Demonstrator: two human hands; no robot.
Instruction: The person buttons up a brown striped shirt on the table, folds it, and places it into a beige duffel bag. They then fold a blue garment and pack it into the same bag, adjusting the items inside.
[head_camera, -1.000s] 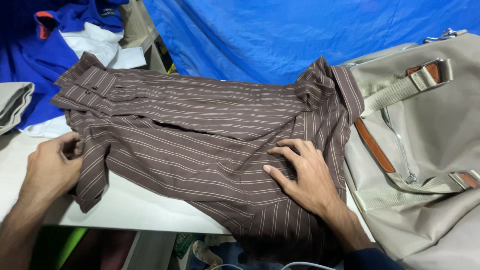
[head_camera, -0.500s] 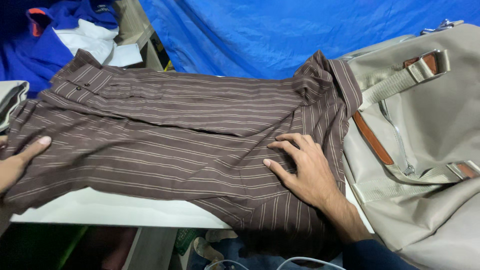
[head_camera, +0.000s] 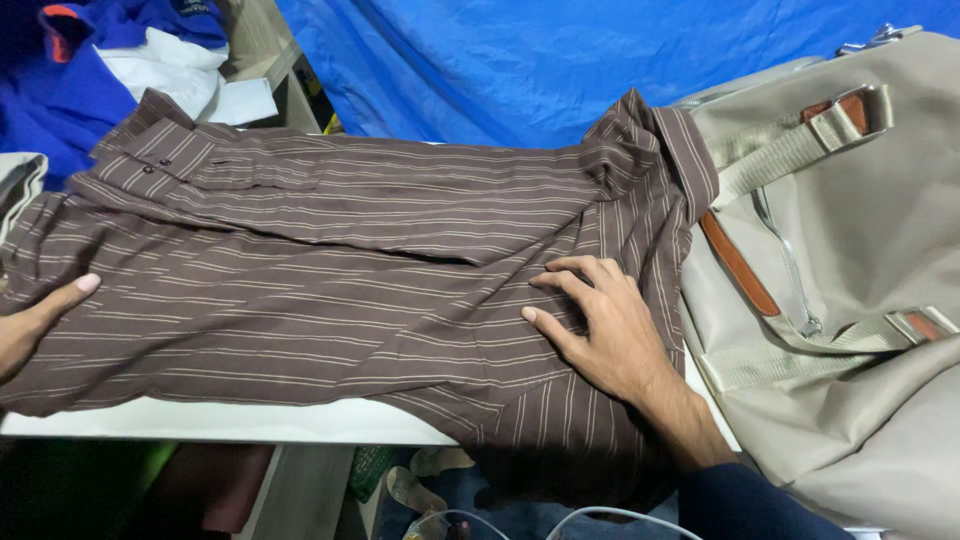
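Now, your right hand (head_camera: 605, 325) lies flat and open on the brown striped shirt (head_camera: 330, 290), gripping nothing | left hand (head_camera: 35, 320) open, thumb on its far end | shirt spreads between your hands on the white table (head_camera: 230, 422), grey bag (head_camera: 850, 300) beside your right | soft, light, floppy; pinch an edge or corner.

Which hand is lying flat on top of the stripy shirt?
The right hand, fingers spread flat on the brown striped shirt near the beige bag. The left hand only touches the shirt's edge.
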